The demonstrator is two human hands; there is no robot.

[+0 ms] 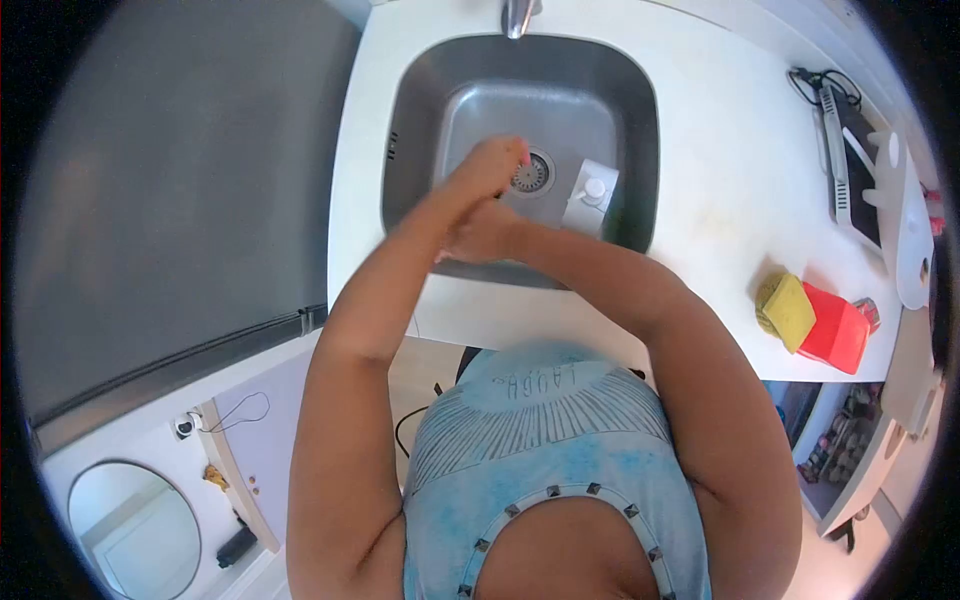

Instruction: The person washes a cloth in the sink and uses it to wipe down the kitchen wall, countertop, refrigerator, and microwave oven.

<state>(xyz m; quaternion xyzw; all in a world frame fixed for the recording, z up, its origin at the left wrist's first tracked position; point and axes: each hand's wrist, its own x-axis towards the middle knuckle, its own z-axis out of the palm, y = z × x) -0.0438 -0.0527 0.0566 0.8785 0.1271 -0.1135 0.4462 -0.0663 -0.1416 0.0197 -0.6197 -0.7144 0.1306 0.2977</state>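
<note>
Over the steel sink [420,110], my left hand [496,165] is held near the drain [535,172], somewhat blurred, its fingers curled together with pink nails showing. My right hand [480,232] is wrapped around my left wrist, just below it. A white bottle with a pump top [590,195] stands or lies in the sink, to the right of both hands. Above the sink's far edge is a metal faucet [517,18]; no running water can be made out.
On the white counter [710,150] at the right are a yellow-green sponge [790,310], a red container [836,330] and a dark, white-edged appliance [850,170] with a cable. A large grey panel [180,200] borders the sink counter on the left. An open drawer [845,440] shows at lower right.
</note>
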